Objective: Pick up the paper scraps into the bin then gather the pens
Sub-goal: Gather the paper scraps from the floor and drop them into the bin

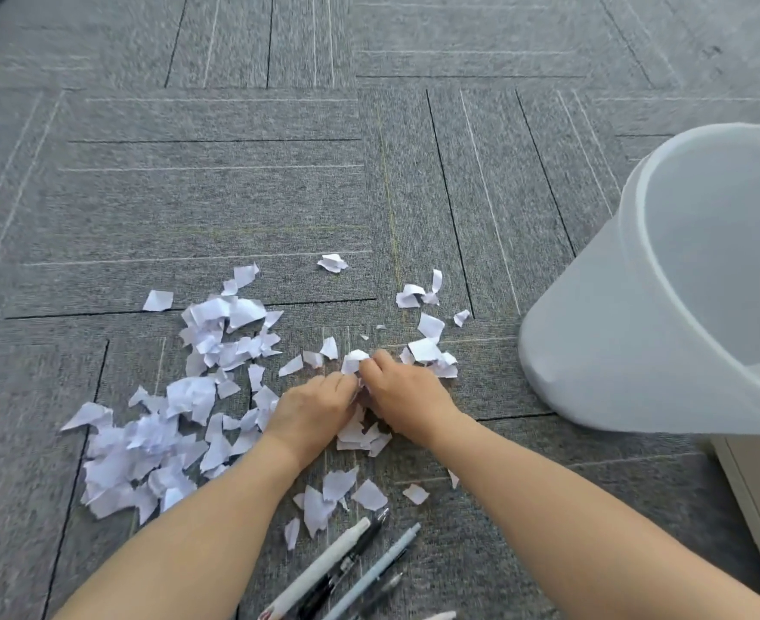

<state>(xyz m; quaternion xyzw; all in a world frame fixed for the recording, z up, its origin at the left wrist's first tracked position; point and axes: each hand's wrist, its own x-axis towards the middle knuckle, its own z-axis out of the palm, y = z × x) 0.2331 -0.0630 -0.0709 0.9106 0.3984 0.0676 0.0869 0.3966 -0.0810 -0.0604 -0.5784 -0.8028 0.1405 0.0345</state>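
A grey carpet-tile floor [235,208] is carrying everything: torn white paper scraps [145,445] are lying scattered left of the translucent bin [593,351], and pens [347,570] are lying nearer than the bin.

Single head-worn wide-angle view, looking forward and steeply down, close over both forearms to the carpet [217,203], bin [664,306] cut by the right edge, pens [351,570] at the bottom edge.

Both bare forearms reach forward, left hand [313,407] and right hand [403,396] touching, fingers curled downward.
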